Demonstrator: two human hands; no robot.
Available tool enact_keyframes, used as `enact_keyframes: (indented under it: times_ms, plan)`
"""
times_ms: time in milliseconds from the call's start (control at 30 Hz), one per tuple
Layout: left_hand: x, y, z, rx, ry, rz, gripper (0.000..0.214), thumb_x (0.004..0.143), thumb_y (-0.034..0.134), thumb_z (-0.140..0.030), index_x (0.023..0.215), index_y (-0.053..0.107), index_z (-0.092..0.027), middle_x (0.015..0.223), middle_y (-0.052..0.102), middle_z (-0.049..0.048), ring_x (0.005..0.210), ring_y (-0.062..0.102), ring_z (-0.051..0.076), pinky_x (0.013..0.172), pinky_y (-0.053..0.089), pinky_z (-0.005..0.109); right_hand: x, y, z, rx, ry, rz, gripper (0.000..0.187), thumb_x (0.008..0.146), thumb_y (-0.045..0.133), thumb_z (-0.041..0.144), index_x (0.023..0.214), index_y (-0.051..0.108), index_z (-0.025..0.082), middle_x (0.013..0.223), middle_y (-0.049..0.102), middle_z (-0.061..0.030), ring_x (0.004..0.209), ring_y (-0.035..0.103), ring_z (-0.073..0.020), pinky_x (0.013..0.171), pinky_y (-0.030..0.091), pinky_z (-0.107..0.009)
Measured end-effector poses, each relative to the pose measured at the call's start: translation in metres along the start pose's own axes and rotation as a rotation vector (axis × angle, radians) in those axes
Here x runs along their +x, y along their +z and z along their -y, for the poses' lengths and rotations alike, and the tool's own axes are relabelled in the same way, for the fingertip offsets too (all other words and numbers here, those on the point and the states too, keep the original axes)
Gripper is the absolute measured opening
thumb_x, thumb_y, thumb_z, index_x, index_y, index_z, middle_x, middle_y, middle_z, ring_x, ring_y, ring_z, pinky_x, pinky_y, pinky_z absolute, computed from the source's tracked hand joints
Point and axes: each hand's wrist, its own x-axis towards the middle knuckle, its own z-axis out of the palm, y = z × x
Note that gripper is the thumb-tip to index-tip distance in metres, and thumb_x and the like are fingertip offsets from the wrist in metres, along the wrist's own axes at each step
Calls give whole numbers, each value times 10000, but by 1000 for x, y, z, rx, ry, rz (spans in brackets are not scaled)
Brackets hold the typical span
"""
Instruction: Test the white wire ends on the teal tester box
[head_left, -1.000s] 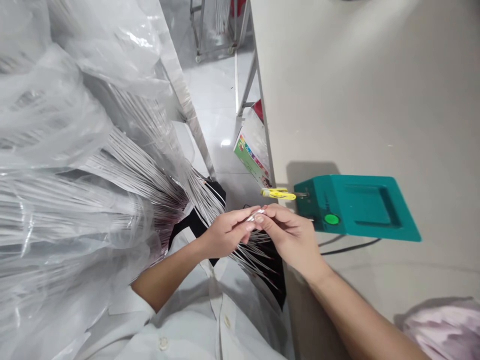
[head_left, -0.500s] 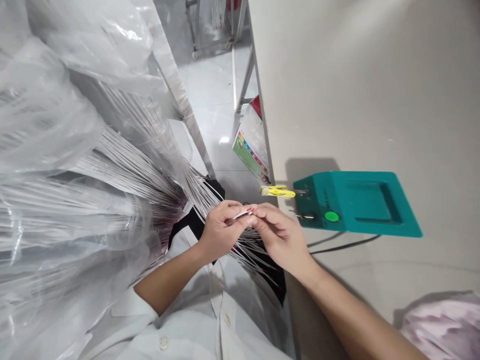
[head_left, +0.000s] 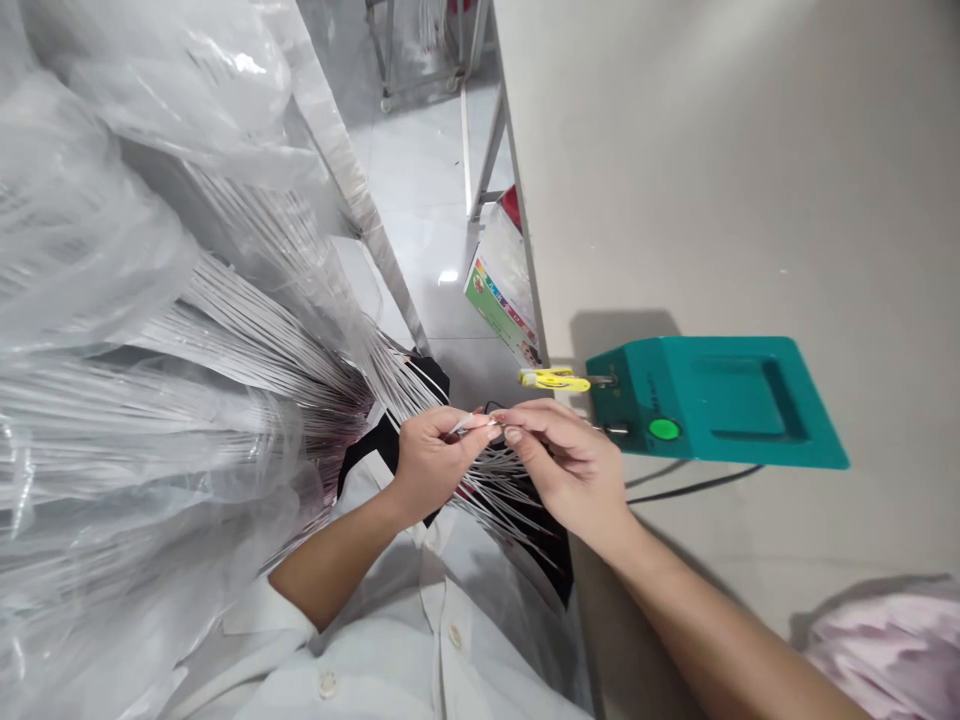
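Observation:
My left hand [head_left: 431,462] is closed, pinching the end of a white cable [head_left: 463,424] between thumb and forefinger. Fingertip to fingertip with it, my right hand [head_left: 568,462] pinches at the tip of that same cable; the small bit between its fingers is too tiny to make out. Under both hands a bundle of white cables [head_left: 506,495] lies across my lap, some with reddish ends. Just right of my right hand stands a green tester box [head_left: 679,385] with a lit green button [head_left: 664,429] and a yellow clip [head_left: 555,379] on one terminal.
Large bundles of white cables [head_left: 247,320] in clear plastic bags [head_left: 97,200] fill the left side. The pale table [head_left: 720,200] carries the box, its black leads [head_left: 697,486] and a pink cloth [head_left: 892,650]. A printed carton [head_left: 502,300] stands beyond the table edge.
Both hands have shifted slightly, and the fingertips have changed their pinch at the cable end. More of the cable tip shows between them now.

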Motion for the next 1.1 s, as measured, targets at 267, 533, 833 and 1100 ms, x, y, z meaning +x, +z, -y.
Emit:
enact_keyframes:
  times_ms: [267, 533, 833, 1100]
  plan:
    - [-1, -1, 9, 55, -12, 58, 111, 673, 692, -280, 661, 718, -172, 592, 631, 12, 543, 516, 105, 521, 400, 231, 0, 2, -1, -52, 8, -37, 79, 773, 612, 153, 811, 637, 219, 779, 647, -29, 687, 595, -141, 621, 490, -284]
    - [-1, 0, 0, -246, -266, 142, 153, 628, 724, -278, 658, 681, -134, 590, 636, 9, 540, 518, 84, 573, 424, 223, 4, -1, -5, 26, 36, 0, 80, 812, 565, 165, 778, 622, 209, 748, 622, -17, 695, 578, -135, 635, 483, -273]
    - [-3, 1, 9, -436, -386, 172, 232, 638, 722, -319, 693, 649, -106, 557, 595, -16, 377, 284, -2, 405, 215, 190, 2, 0, -2, -198, -98, -24, 87, 811, 548, 137, 756, 577, 197, 711, 596, -18, 651, 551, -125, 611, 445, -264]
    - [-3, 1, 11, -451, -414, 173, 264, 626, 731, -334, 702, 639, -99, 532, 564, -20, 359, 255, -8, 379, 155, 191, 5, -1, -5, -182, -36, 23, 112, 803, 547, 171, 693, 549, 189, 659, 572, -5, 583, 518, -112, 547, 423, -249]
